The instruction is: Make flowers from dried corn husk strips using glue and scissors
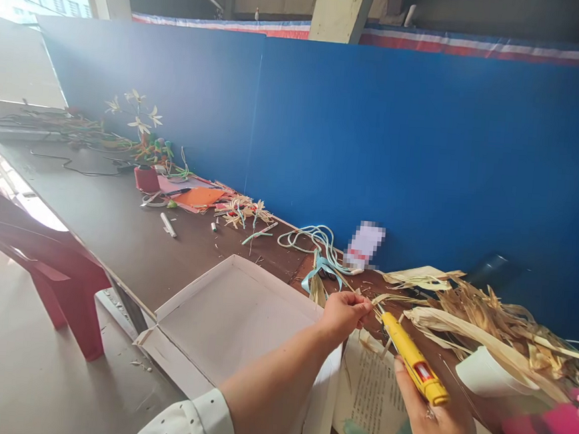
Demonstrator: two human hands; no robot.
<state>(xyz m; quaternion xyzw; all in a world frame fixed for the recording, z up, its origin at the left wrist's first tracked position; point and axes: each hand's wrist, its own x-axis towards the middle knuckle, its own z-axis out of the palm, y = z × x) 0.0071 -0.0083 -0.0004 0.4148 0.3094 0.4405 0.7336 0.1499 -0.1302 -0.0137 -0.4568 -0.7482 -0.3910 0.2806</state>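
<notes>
Yellow glue gun [411, 357] is pointing at the left fingertips

The tool, which I am judging by its shape to be a glue gun, is sitting in the right hand [441, 423], above the printed sheet [371, 390]. The right fingers are closing around its handle; the trigger finger is hiding, so I cannot tell if it is pressing. The left hand [344, 315] is holding thumb and forefinger pinched together, with no visible gap, on what seems to be a thin pale piece, too small to identify. The nozzle is pointing at this pinch from just beside it. Dry husks [502, 317] are lying to the right, near a white cup [490, 372].

Probably the person is now applying glue to the small piece. In my judgement, the next move is calling for a steady left pinch, a small, controlled amount of glue, and fingers staying clear of the hot nozzle.
</notes>
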